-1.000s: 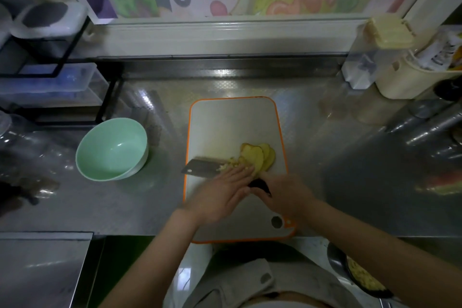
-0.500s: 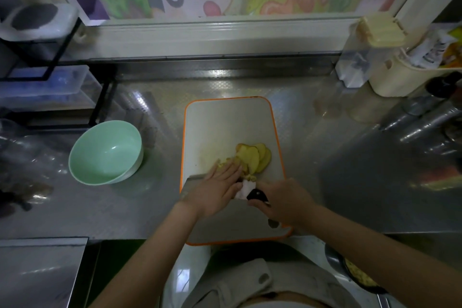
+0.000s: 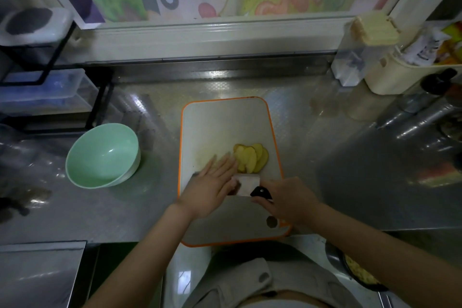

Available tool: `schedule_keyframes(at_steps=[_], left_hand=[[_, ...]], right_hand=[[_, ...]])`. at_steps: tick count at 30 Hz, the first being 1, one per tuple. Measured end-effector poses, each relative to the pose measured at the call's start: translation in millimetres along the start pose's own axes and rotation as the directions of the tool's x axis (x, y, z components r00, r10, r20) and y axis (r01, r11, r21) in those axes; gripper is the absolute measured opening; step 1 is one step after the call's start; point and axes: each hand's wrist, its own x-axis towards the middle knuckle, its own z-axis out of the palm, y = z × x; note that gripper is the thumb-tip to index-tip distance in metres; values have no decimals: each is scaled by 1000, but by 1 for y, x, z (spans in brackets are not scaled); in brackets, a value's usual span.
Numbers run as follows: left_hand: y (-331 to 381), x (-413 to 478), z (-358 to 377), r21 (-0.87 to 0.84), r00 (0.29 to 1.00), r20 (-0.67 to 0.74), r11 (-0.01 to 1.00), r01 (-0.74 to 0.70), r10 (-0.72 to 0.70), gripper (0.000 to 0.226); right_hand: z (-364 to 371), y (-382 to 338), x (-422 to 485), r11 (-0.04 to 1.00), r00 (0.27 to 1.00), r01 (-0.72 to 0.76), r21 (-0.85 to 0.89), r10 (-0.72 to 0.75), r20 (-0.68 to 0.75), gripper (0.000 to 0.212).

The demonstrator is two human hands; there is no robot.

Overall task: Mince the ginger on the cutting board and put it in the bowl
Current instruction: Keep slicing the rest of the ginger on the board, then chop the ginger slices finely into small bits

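Observation:
A white cutting board point(image 3: 220, 122) with an orange rim lies on the steel counter. Yellow ginger slices point(image 3: 251, 160) overlap in a fan at its middle right. My left hand point(image 3: 212, 185) lies flat with straight fingers over the cleaver blade point(image 3: 246, 185), just left of the slices, and covers most of the blade and any minced ginger under it. My right hand point(image 3: 290, 199) grips the cleaver's black handle point(image 3: 261, 192) near the board's right edge. A pale green bowl point(image 3: 102, 155), empty, stands on the counter left of the board.
A black wire rack point(image 3: 50, 62) with clear boxes stands at the back left. Cream containers point(image 3: 390, 75) and steel cylinders point(image 3: 425, 117) crowd the back right. A dark pan point(image 3: 360, 272) holding yellow food sits at the lower right.
The cleaver blade has tipped from lying on the board beside the ginger to a raised flat side facing up. My left hand has slid across it, covering the minced bits.

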Motion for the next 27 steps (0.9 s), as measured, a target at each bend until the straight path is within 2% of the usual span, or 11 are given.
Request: schedule_keyframes(at_steps=[1,3,7,12,14,16,18,20,24,27], left_hand=[[2,-2,-1,-32,999,-27,999,-37,36,81],[4,-7,0,-70,997,26,995,-66,68,79],[-4,-9,2,-7,992,121,999,35,-34,101],[-18,-3,4,70,983,132,990,119,-128,120],[-18,4,2,68,980,74,981,182,-187,107],[-16,12,-2,16,969,-64,970,241,-239,69],[-15,20,-8,-174,908,-287,949,262,-304,38],[-13,27,-16,-373,803,-420,887,272,-423,26],[-15,37,-24,-514,669,-490,805,296,-559,25],[-21,44,-21,-618,585,-449,708,342,-675,19]], right_hand=[[-1,1,0,1000,1000,-5,-13,4,-12,66],[-7,1,1,999,1000,-7,-32,6,-20,60],[-18,1,-1,999,999,-20,-30,21,25,47],[-13,0,-6,999,1000,-29,-28,29,-5,64],[-13,2,-8,999,998,-31,-40,28,-63,57],[-15,5,-11,996,994,-57,-63,50,-97,49],[-15,8,-15,995,989,-96,-34,91,-120,49],[-18,10,-20,986,978,-161,32,164,-129,49],[-27,10,-26,907,922,-387,167,383,57,34],[-29,9,-28,783,874,-479,397,467,134,27]])
